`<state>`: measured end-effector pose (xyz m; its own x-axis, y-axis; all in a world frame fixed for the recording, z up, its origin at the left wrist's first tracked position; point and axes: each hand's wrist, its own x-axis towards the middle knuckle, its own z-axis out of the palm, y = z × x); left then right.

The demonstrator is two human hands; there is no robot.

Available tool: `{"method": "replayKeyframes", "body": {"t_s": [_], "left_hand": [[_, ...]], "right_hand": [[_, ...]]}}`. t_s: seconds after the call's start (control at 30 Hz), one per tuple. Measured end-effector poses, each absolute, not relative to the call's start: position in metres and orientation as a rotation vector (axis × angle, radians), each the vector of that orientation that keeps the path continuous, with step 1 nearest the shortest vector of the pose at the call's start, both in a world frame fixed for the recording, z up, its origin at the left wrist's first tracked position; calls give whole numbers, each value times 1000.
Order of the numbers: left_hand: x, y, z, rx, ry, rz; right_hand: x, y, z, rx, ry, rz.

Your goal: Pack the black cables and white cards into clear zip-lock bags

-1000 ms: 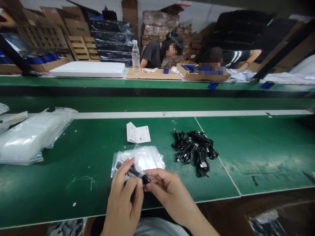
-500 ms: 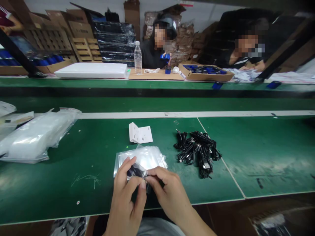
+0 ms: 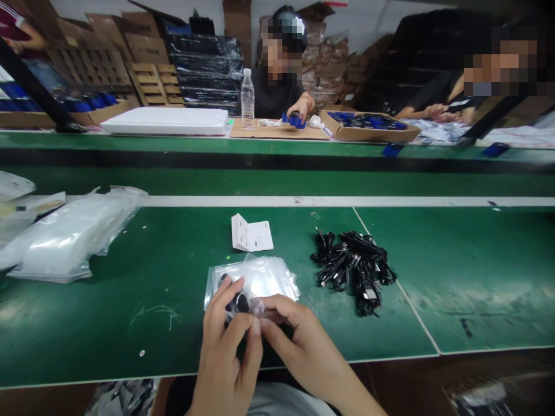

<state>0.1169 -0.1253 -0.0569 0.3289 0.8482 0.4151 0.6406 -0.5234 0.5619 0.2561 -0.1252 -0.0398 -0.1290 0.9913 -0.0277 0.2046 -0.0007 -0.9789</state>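
Note:
Between my two hands is a small clear plastic bag [image 3: 248, 300] with something black inside, likely partly hidden by my fingers. My left hand [image 3: 229, 341] is closed around the bag's left side, thumb and index finger pinching its edge. The fingertips of my right hand [image 3: 295, 329] pinch the bag's right end. Just beyond them lies a stack of flat clear bags [image 3: 271, 277] on the green table. A folded white leaflet [image 3: 255, 236] stands partly open behind the stack. Right of my hands is a pile of bundled black cables [image 3: 353, 263].
Large packs of clear bags [image 3: 65, 237] lie at the left. Across the green table [image 3: 455, 277], a raised shelf holds a water bottle [image 3: 247, 99], a white foam slab [image 3: 167, 121] and a carton of blue-and-black parts [image 3: 368, 130]. Co-workers sit behind it.
The view has shifted slightly, moving the table items a little right. My hands still pinch the bag, and more of its black contents shows. The co-worker opposite has lowered a blue part toward the shelf.

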Motion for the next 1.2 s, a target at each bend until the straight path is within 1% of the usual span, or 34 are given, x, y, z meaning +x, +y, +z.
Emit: {"method": "replayKeyframes", "body": {"t_s": [0.17,0.33,0.53,0.63,0.7,0.77,0.83,0.93,1.07,1.2], "left_hand": [[116,-124,-56,2151,1381,1042],[119,-127,-55,2273,1303,1023],[116,-131,-53,2412,1291,1013],[102,-118,-42,2469,1291,830],[93,-106,-31,2325,1324,632],[88,-97,-22,2125,1339,431],[88,-93,-18,1982,1330,351],[91,-94,-23,1825,1364,449],[95,-100,-30,1634,1393,628],[98,-103,-28,1405,1444,911]], "right_hand": [[260,-124,-40,-1349,-1360,1228],[254,-123,-38,-1351,-1509,1131],[253,-119,-46,-1440,-1406,1143],[260,-117,-43,-1451,-1501,1134],[264,-116,-38,-1404,-1557,1176],[268,-115,-33,-1326,-1489,1289],[270,-115,-30,-1245,-1305,1400],[273,-117,-30,-1190,-1164,1425],[275,-122,-33,-1328,-1247,1289],[275,-121,-32,-1375,-1326,1155]]}}
